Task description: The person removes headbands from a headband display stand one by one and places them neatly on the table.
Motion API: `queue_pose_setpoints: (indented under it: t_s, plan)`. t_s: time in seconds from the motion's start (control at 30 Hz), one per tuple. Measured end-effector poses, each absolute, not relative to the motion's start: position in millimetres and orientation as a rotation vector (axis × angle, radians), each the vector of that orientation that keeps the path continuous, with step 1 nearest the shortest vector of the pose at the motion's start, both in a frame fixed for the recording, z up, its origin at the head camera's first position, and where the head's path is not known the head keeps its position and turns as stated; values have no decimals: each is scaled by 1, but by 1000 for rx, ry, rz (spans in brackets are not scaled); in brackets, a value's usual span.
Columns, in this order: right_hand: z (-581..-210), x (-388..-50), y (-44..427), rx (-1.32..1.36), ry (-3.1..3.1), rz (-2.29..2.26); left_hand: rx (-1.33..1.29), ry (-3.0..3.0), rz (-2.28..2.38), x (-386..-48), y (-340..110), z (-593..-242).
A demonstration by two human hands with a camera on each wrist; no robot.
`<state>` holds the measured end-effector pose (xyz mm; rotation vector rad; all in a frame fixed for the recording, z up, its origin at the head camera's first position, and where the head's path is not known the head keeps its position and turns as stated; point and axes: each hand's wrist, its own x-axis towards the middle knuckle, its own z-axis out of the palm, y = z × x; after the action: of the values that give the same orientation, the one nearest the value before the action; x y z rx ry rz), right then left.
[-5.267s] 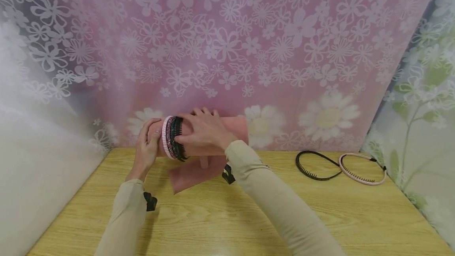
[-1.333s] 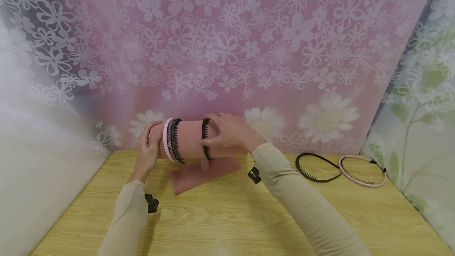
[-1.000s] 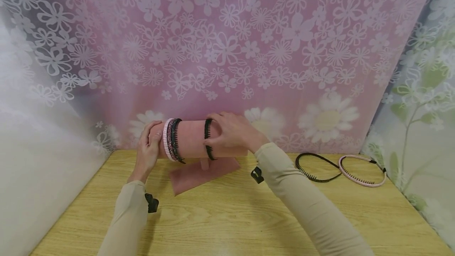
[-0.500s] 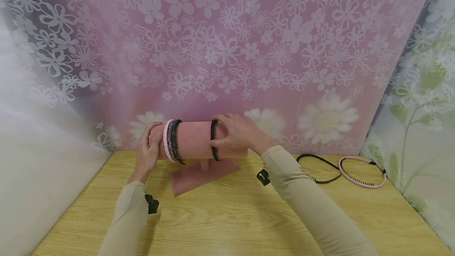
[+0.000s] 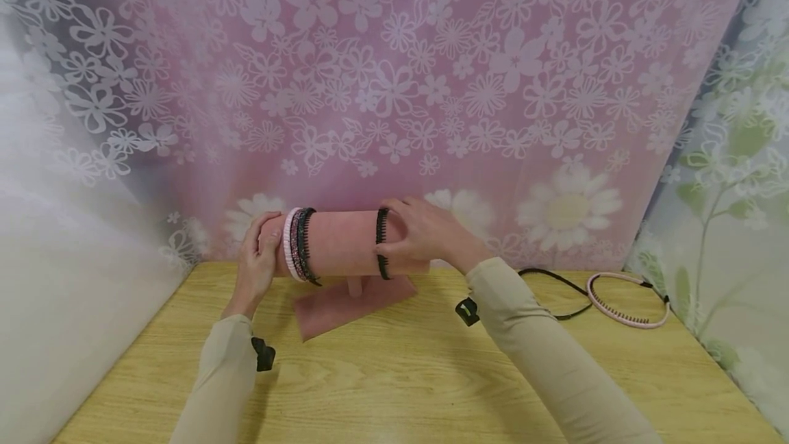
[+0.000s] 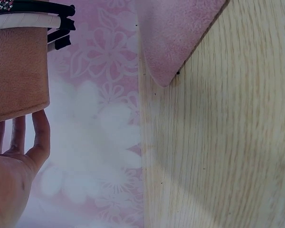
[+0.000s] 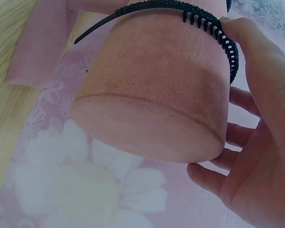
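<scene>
A pink cloth-covered headband stand, its roll (image 5: 342, 243) lying level on a short post above a flat base (image 5: 333, 310), stands at the table's back. My left hand (image 5: 254, 266) holds the roll's left end, fingers behind and thumb in front. Close to it, a pale pink headband (image 5: 287, 245), a glittery one (image 5: 296, 242) and a dark toothed one (image 5: 305, 245) sit side by side round the roll. Toward the right end, my right hand (image 5: 425, 231) grips a black toothed headband (image 5: 381, 235) over the roll. In the right wrist view, this headband's (image 7: 168, 6) upper side looks beaded or glittery.
Two more headbands lie on the wooden table (image 5: 370, 375) at right: a black one (image 5: 557, 276), partly hidden by the right sleeve (image 5: 542, 341), and a pink one (image 5: 629, 321) with dark teeth. A pink flowered curtain (image 5: 394, 74) hangs right behind the stand.
My right hand has slid the black headband rightward along the roll, away from the other three, where it was 5 seconds ago. The left hand keeps its place on the left end.
</scene>
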<state>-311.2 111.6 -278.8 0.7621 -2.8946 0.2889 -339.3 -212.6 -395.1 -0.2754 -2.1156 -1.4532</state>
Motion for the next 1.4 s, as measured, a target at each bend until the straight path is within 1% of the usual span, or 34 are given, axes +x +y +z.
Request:
queue_pose_setpoints:
  t_s: [0.67, 1.4]
  plan:
    - [-282, -307, 133, 684, -2910, 339, -279, -2112, -1437, -339, -211, -396]
    - [-282, -302, 150, 674, -2903, 402, -295, -2097, -1433, -339, -212, -395]
